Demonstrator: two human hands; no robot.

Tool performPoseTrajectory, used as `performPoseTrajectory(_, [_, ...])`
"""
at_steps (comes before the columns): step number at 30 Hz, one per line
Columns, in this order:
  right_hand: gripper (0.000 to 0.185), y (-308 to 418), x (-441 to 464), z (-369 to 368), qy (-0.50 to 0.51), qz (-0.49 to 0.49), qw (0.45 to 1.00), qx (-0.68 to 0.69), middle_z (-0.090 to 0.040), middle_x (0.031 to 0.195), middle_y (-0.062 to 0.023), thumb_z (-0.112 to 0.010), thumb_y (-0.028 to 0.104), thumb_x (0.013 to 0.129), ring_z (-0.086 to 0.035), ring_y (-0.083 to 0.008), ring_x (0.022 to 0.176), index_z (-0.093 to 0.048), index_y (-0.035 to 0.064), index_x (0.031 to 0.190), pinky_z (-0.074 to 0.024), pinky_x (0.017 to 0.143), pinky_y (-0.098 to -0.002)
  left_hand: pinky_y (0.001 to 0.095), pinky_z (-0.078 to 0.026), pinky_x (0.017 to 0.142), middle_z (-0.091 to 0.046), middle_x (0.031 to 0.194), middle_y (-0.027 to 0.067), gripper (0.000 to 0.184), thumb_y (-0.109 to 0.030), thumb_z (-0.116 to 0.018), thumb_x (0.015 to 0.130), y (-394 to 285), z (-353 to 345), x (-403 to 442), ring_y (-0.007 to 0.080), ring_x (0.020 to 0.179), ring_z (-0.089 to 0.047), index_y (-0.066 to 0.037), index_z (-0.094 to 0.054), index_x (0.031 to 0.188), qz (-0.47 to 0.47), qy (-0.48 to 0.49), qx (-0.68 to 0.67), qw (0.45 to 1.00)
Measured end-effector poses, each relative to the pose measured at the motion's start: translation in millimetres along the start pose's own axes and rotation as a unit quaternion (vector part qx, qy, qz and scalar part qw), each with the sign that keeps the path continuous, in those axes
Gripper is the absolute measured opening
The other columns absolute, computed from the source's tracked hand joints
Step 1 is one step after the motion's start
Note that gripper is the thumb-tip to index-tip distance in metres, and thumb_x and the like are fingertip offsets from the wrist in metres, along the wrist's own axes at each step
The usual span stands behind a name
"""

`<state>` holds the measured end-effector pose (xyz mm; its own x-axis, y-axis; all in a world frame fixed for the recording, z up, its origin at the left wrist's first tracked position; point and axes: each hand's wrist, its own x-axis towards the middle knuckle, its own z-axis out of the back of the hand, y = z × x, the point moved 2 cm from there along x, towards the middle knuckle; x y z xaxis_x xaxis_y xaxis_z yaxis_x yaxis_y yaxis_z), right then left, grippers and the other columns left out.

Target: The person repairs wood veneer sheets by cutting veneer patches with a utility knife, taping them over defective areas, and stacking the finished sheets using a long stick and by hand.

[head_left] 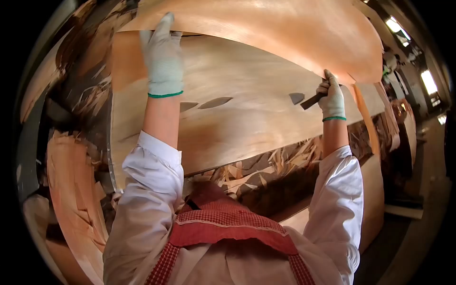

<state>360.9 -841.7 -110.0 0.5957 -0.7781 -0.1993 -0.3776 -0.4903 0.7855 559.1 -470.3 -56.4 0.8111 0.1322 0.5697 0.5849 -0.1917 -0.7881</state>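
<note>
A large, thin orange-brown wood veneer sheet (266, 28) bows upward across the top of the view. My left hand (164, 61), in a pale knit glove with a green cuff, grips its near edge, thumb on top and fingers mostly hidden beneath. Farther right, my gloved right hand (332, 97) pinches the same sheet at its edge. That hand also holds a dark flat strip-like tool (312, 101), which sticks out to the left; its exact kind is unclear. Below the raised sheet lies a paler veneer sheet (237, 123) with several dark pointed patches.
Torn veneer scraps (266, 168) litter the space between the lower sheet and my body. A curved stack of veneer pieces (71, 185) stands at the left. A narrow orange strip (365, 116) hangs down beside my right hand. Bright windows (429, 82) show at the far right.
</note>
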Motion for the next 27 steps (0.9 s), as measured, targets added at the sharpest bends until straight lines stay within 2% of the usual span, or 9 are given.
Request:
performPoseTrajectory(4, [0.008, -1.5, 63.3, 8.2, 0.034, 0.003, 0.993, -0.111, -0.045, 0.065, 0.0048, -0.067, 0.014, 0.088, -0.034, -0.0044, 0.047, -0.062, 0.0078, 0.09, -0.0268, 0.04, -0.0179, 0.0302, -0.046, 0.077, -0.058, 0.104, 0.0011, 0.027, -0.011, -0.067, 0.085, 24.1, 15.3, 9.5, 0.0133, 0.094, -0.056, -0.011, -0.055, 0.109, 0.111, -0.055, -0.262, 0.957])
performPoseTrajectory(6, [0.019, 5.4, 74.2, 20.3, 0.016, 0.022, 0.976, -0.218, -0.037, 0.056, 0.0081, -0.065, 0.03, 0.089, -0.034, -0.0049, 0.046, -0.065, 0.0131, 0.097, -0.0245, 0.041, -0.0202, 0.0302, -0.047, 0.075, -0.059, 0.101, 0.0001, 0.027, -0.012, -0.069, 0.084, 47.7, 13.0, -4.9, 0.0118, 0.093, -0.057, -0.011, -0.055, 0.107, 0.143, -0.113, -0.292, 0.939])
performPoseTrajectory(9, [0.037, 8.9, 111.9, 47.5, 0.017, 0.078, 0.958, -0.275, -0.028, 0.057, 0.0096, -0.055, 0.036, 0.094, -0.028, -0.003, 0.047, -0.06, 0.0117, 0.122, -0.025, 0.042, -0.0186, 0.0284, -0.05, 0.065, -0.06, 0.095, 0.0016, 0.029, -0.015, -0.071, 0.083, 106.4, 23.3, -28.6, 0.0114, 0.082, -0.059, -0.008, -0.054, 0.106, 0.261, -0.092, -0.25, 0.928])
performPoseTrajectory(13, [0.024, -26.9, 131.3, 40.1, 0.014, 0.095, 0.966, -0.238, -0.046, 0.062, 0.0073, -0.064, 0.023, 0.09, -0.03, -0.0007, 0.047, -0.068, 0.0057, 0.105, -0.0227, 0.04, -0.0173, 0.0276, -0.051, 0.06, -0.06, 0.081, 0.0016, 0.019, -0.016, -0.071, 0.085, 160.6, 65.8, -70.3, 0.0109, 0.071, -0.057, -0.007, -0.057, 0.093, 0.347, -0.216, -0.168, 0.897])
performPoseTrajectory(16, [0.019, -94.7, 103.4, 19.8, -0.006, 0.098, 0.958, -0.271, -0.048, 0.061, 0.0057, -0.068, 0.021, 0.087, -0.033, -0.0021, 0.045, -0.068, 0.0048, 0.096, -0.0251, 0.039, -0.0193, 0.028, -0.052, 0.06, -0.059, 0.08, 0.0013, 0.015, -0.014, -0.068, 0.087, 180.0, 126.0, -96.8, 0.0107, 0.069, -0.056, -0.007, -0.056, 0.092, 0.344, -0.182, -0.135, 0.911])
performPoseTrajectory(19, [0.018, -163.3, 118.0, 54.8, -0.045, 0.074, 0.942, -0.323, -0.051, 0.059, 0.0046, -0.07, 0.024, 0.087, -0.036, -0.0035, 0.044, -0.071, 0.0071, 0.089, -0.0297, 0.039, -0.0211, 0.0282, -0.054, 0.06, -0.061, 0.084, 0.0024, 0.013, -0.013, -0.065, 0.088, 185.6, 177.5, -128.1, 0.0122, 0.07, -0.058, -0.006, -0.057, 0.096, 0.382, -0.246, -0.103, 0.885])
performPoseTrajectory(21, [0.019, -192.7, 98.6, 45.6, -0.031, 0.089, 0.935, -0.341, -0.048, 0.056, 0.0035, -0.072, 0.026, 0.084, -0.037, -0.0052, 0.042, -0.065, 0.0106, 0.075, -0.0301, 0.038, -0.0224, 0.0287, -0.055, 0.06, -0.062, 0.086, 0.0041, 0.014, -0.015, -0.064, 0.089, 198.2, 208.9, -143.7, 0.0141, 0.071, -0.061, -0.006, -0.058, 0.099, 0.384, -0.284, -0.052, 0.877])
performPoseTrajectory(23, [0.025, -225.0, 106.5, 52.5, -0.053, 0.034, 0.947, -0.316, -0.047, 0.054, 0.002, -0.071, 0.026, 0.083, -0.038, -0.0072, 0.039, -0.057, 0.0124, 0.067, -0.0299, 0.036, -0.0237, 0.0291, -0.055, 0.059, -0.063, 0.087, 0.005, 0.014, -0.015, -0.061, 0.091, 203.6, 230.4, -148.1, 0.015, 0.071, -0.062, -0.006, -0.059, 0.1, 0.39, -0.296, -0.004, 0.872])
performPoseTrajectory(27, [0.022, -252.6, 94.7, 66.4, -0.043, -0.071, 0.954, -0.288, -0.053, 0.057, -0.0008, -0.068, 0.025, 0.084, -0.047, -0.0108, 0.044, -0.06, 0.009, 0.072, -0.0361, 0.039, -0.0252, 0.0282, -0.054, 0.054, -0.063, 0.086, 0.0043, 0.012, -0.016, -0.058, 0.092, 199.6, 247.0, -161.6, 0.0143, 0.066, -0.061, -0.006, -0.059, 0.099, 0.464, -0.33, 0.055, 0.82])
